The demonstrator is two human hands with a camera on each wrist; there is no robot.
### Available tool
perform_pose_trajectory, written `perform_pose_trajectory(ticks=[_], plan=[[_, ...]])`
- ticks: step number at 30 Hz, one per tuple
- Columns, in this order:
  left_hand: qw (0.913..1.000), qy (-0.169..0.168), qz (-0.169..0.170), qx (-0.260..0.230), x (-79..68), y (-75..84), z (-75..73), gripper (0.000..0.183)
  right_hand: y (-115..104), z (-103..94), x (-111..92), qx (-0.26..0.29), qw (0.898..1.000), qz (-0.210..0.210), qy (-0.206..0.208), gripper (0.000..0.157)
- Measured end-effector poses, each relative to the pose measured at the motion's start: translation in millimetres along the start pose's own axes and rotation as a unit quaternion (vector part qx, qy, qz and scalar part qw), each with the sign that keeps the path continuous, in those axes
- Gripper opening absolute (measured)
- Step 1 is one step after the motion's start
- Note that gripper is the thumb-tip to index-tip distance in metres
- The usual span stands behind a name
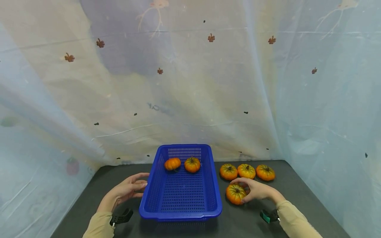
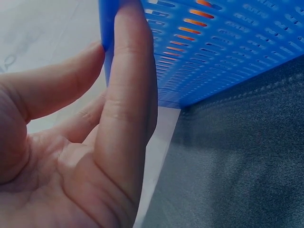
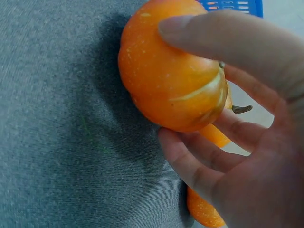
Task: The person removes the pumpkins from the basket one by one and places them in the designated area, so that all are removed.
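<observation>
A small orange pumpkin (image 1: 235, 194) sits to the right of the blue basket (image 1: 218, 201). My right hand (image 1: 258, 190) grips it, with the thumb pressed on one side and the fingers curled about the other. The right wrist view shows this pumpkin (image 3: 166, 71) close over the dark cloth, its shadow beside it. My left hand (image 1: 131, 187) is at the basket's left side, its fingers extended and touching the rim. In the left wrist view the fingers (image 2: 126, 80) lie along the slotted basket wall (image 2: 213, 42). Two pumpkins, one (image 1: 172, 164) left of the other (image 1: 192, 165), lie in the basket's far end.
Behind my right hand, three more pumpkins stand in a row: left (image 1: 228, 172), middle (image 1: 246, 171) and right (image 1: 265, 173). A dark cloth (image 1: 247, 224) covers the table. Pale printed sheeting (image 1: 190, 99) hangs behind the table and along both sides.
</observation>
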State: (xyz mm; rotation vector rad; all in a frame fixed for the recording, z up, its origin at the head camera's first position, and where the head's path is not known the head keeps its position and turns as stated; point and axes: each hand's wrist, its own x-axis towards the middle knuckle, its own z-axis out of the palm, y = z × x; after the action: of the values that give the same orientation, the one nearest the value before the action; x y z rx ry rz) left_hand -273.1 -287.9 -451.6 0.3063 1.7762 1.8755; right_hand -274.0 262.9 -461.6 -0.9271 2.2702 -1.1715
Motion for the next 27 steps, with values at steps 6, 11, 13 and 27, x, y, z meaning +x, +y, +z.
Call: perform_pose_trajectory(ticks=[6,11,13,27], plan=[[1.0,0.006,-0.003,-0.001,1.4,0.3,0.5,0.065,0.9,0.7,-0.5,-0.011,1.0,-0.004,0.007,0.063],[1.0,0.007,-0.004,0.0,2.1,0.0,0.9,0.067,3.1,1.7,-0.7,-0.022,1.0,-0.01,0.015,0.064],[1.0,0.007,-0.004,0.0,2.4,0.1,1.1,0.067,3.2,1.7,-1.4,-0.018,1.0,-0.011,0.016,0.066],[1.0,0.002,-0.005,-0.006,1.7,-0.7,-1.5,0.067,-22.8,-15.9,-5.9,-0.014,0.998,-0.014,0.057,0.064]])
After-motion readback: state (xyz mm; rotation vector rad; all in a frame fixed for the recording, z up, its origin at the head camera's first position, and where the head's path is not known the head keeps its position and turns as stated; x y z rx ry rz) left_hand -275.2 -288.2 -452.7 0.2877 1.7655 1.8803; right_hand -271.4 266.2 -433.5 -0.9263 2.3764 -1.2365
